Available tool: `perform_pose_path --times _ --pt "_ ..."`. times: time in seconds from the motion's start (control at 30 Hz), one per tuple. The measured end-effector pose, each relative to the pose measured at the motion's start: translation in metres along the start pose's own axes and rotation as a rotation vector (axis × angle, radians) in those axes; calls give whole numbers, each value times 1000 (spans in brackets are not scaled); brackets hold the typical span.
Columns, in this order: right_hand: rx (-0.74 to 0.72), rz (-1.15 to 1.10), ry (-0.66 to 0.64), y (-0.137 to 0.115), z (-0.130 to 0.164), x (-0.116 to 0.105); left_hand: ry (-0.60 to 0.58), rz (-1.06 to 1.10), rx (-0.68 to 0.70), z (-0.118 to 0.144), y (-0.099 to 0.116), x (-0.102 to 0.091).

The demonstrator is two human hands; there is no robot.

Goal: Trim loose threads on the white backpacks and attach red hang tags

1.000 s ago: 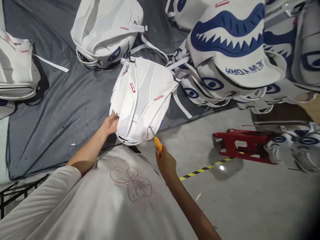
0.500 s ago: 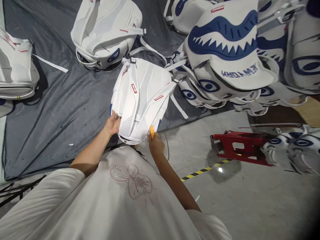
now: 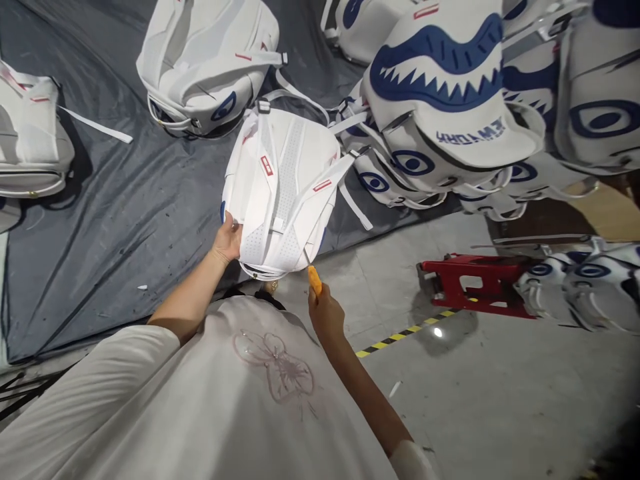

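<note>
A white backpack (image 3: 280, 193) lies with its padded straps and mesh back panel facing up, at the near edge of a dark cloth. My left hand (image 3: 228, 241) grips its lower left side, thumb up along the edge and the other fingers partly hidden. My right hand (image 3: 326, 312) is closed around an orange-handled tool (image 3: 315, 280). A thin dark shaft points from the handle to the lower right corner of the backpack; its exact kind is unclear. Whether the tip touches the fabric, I cannot tell.
Another white backpack (image 3: 207, 67) lies behind, with one more (image 3: 33, 133) at far left. Several backpacks with blue shark mouths (image 3: 437, 67) are heaped at right. A red plastic stand (image 3: 475, 285) and yellow-black tape (image 3: 400, 337) are on the floor. The dark cloth (image 3: 115, 233) is wrinkled.
My right hand has drawn down and right, away from the backpack's edge, showing the tool's thin shaft. My left hand keeps its hold, and the whole view has shifted slightly.
</note>
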State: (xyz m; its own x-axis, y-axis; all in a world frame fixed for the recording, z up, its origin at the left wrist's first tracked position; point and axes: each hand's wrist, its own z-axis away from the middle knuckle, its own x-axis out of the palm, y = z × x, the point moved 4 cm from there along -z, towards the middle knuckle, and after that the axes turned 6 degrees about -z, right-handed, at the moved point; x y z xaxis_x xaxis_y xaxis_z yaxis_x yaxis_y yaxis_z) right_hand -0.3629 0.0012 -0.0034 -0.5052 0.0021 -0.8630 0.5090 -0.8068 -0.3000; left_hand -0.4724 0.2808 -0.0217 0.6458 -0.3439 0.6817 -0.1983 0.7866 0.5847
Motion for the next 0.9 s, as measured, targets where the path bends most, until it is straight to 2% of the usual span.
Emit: perform_pose_path --times 0.13,0.23,0.33,0.47,0.5,0.57,0.63,0.67,0.7,0.8,0.83,0.9 --pt "36 -43 -84 18 48 5 14 -22 -25 -1 -2 1" --pt "-3 -30 -183 11 70 17 -3 -26 -56 0 -3 6" --pt "-110 17 -256 -13 60 28 -26 -40 -63 2 0 12" --pt "-129 99 -274 -27 36 36 -11 -191 -40 16 10 17" --pt "-117 101 -264 -27 33 38 26 -287 -22 24 11 16" --pt "-90 92 -249 -27 29 41 191 -592 94 46 12 13" --pt "-79 63 -246 -28 27 44 391 -1034 342 71 10 15" --pt "-82 39 -242 -29 25 45 425 -1289 490 81 5 20" --pt "-88 9 -233 -30 24 46 378 -1528 605 86 -6 27" --pt "-84 -49 -188 -27 18 46 -60 -2071 724 71 -52 39" --pt "-71 -52 -171 -24 16 46 -144 -2185 728 59 -64 39" --pt "-39 -50 -139 -16 13 46 -160 -2328 750 35 -76 38"
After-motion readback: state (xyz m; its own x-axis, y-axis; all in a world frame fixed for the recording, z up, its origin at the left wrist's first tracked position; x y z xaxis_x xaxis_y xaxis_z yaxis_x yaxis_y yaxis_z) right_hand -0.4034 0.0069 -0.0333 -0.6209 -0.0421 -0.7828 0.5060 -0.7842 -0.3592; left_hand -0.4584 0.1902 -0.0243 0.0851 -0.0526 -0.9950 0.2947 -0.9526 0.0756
